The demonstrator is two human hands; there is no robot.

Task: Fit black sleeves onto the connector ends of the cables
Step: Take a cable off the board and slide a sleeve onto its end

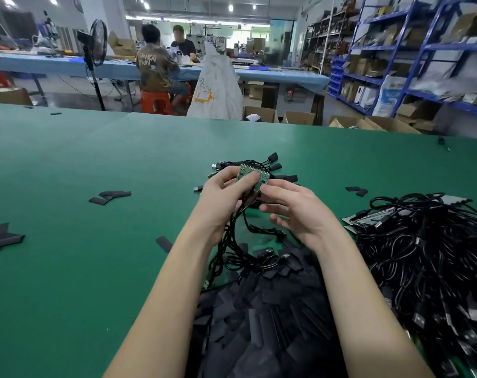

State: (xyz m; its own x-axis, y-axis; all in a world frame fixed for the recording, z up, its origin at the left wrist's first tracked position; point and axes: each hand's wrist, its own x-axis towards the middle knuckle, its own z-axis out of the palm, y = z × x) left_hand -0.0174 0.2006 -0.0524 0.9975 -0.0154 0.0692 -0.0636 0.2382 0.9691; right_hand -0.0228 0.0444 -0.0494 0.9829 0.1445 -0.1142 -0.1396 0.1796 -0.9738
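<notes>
Green felt-like table [95,159] fills the view, both bare forearms reaching in from the bottom edge. Left hand [223,197] is curled round a small green circuit board [252,177], thumb on its face, and also holds the black cable [233,236] hanging from it. Right hand [294,208] sits just beside, fingertips pinching the board's lower right edge, other fingers loosely bent. Board is held up above the table, tilted, with a row of solder pads along the top; no sleeve on it. Behind the hands lies a small bunch of sleeved cables [270,166]. Heap of loose black sleeves [259,309] sits between the forearms; big tangle of unsleeved cables [428,255] to the right, near the right forearm. Stray sleeves [110,196] scattered left; wide bare green surface on the left and far side up to the table's far edge.
</notes>
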